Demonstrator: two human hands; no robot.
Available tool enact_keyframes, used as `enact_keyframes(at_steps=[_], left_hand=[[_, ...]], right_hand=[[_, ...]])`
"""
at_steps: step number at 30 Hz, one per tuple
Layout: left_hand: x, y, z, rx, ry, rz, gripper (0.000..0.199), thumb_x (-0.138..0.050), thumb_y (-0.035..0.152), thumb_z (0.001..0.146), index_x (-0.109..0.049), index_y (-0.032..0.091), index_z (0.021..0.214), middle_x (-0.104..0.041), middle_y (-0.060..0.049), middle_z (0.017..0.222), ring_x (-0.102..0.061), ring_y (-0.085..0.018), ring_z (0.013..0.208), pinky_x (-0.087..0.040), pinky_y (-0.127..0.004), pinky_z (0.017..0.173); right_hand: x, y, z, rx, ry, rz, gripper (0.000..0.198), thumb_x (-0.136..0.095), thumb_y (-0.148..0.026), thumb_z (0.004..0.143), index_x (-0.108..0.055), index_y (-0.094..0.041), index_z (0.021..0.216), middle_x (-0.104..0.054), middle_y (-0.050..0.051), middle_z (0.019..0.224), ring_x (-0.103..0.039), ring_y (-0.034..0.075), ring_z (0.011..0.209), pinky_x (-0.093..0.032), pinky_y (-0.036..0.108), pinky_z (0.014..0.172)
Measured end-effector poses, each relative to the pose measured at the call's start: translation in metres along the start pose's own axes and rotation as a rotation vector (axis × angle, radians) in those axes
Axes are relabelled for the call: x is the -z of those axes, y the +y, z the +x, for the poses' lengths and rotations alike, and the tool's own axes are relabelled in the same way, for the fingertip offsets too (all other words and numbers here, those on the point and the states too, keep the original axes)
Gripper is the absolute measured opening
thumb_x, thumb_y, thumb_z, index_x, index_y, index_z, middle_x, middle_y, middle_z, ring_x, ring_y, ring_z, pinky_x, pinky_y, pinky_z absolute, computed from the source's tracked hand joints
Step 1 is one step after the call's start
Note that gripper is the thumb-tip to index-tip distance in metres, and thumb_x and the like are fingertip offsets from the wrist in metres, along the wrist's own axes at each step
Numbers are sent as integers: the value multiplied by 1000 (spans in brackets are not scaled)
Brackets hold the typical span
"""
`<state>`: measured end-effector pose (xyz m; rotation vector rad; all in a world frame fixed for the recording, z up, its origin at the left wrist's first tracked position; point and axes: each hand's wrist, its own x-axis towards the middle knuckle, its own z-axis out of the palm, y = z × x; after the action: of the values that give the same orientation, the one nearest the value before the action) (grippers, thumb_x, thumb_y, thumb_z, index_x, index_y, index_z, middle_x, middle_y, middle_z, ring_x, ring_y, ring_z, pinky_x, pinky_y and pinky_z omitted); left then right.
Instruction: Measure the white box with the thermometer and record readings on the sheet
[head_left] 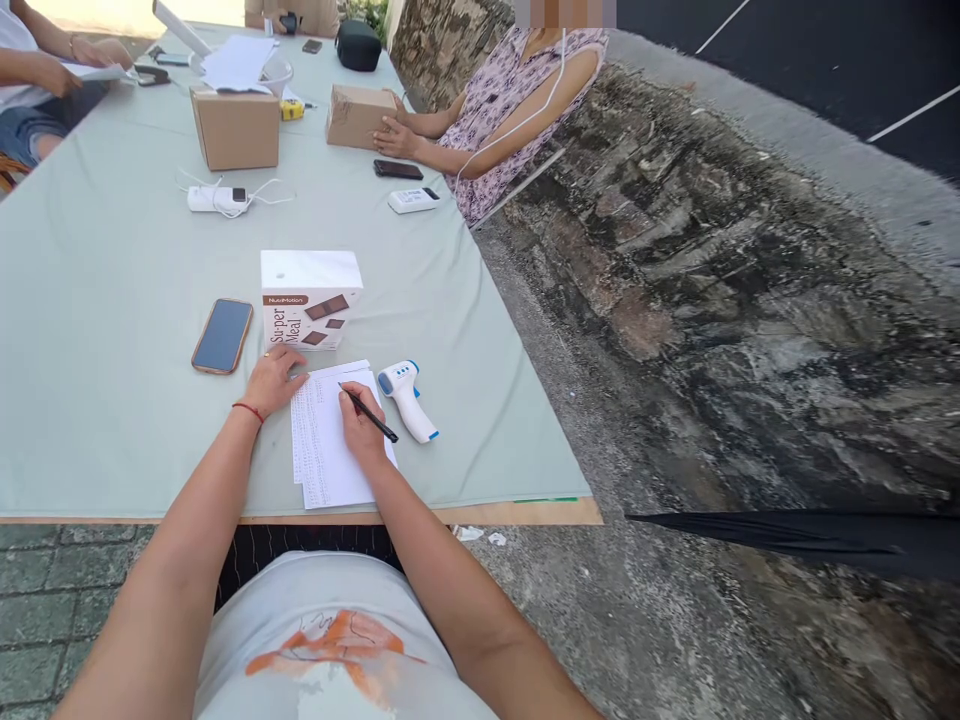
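My right hand [363,424] is closed around a black pen [376,414], its tip at the upper part of a sheet of paper [334,470]. Small printed or written lines run down the left of the sheets, which lie slightly fanned. Flat on the table with fingers apart, my left hand [276,382] rests at the upper left corner of the paper. Its fingertips reach the foot of a white and brown box [319,320] marked "Super Meal"; whether they press on it I cannot tell. A white and blue infrared thermometer [409,400] lies just right of the paper.
The cloth-covered table [112,380] carries a phone [223,336], a white device with a cable [217,198], a cardboard box [236,130], another white device [414,200] and a dark phone [398,169]. At right, a person's hands [396,135] hold a carton [352,115]. Other people sit farther back.
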<state>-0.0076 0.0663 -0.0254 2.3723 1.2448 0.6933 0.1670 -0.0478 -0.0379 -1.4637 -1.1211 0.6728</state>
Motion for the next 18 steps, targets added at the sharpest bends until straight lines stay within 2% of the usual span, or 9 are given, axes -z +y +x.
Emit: enact_keyframes(at_steps=[8, 14, 18], left_hand=[[-3, -2, -1, 23, 47, -32, 14, -63, 22, 83, -68, 19, 96, -65, -9, 102, -64, -22, 90, -57, -40, 85], [0, 2, -2, 38, 88, -68, 13, -58, 24, 85, -67, 19, 92, -65, -7, 97, -63, -21, 86, -57, -39, 82], [2, 6, -4, 75, 153, -114, 7, -56, 24, 85, -62, 20, 84, -65, -5, 91, -61, -18, 78, -55, -35, 76]], right_hand=[[-5, 22, 1, 222, 51, -210, 44, -36, -31, 96, -53, -22, 135, -56, 14, 121, -59, 24, 111, -50, 45, 104], [-8, 26, 1, 231, 54, -268, 57, -36, -30, 96, -35, -18, 152, -45, 18, 132, -50, 28, 125, -44, 49, 110], [-10, 25, -1, 174, 14, -279, 58, -38, -32, 96, -33, -20, 152, -45, 18, 132, -46, 31, 126, -41, 53, 109]])
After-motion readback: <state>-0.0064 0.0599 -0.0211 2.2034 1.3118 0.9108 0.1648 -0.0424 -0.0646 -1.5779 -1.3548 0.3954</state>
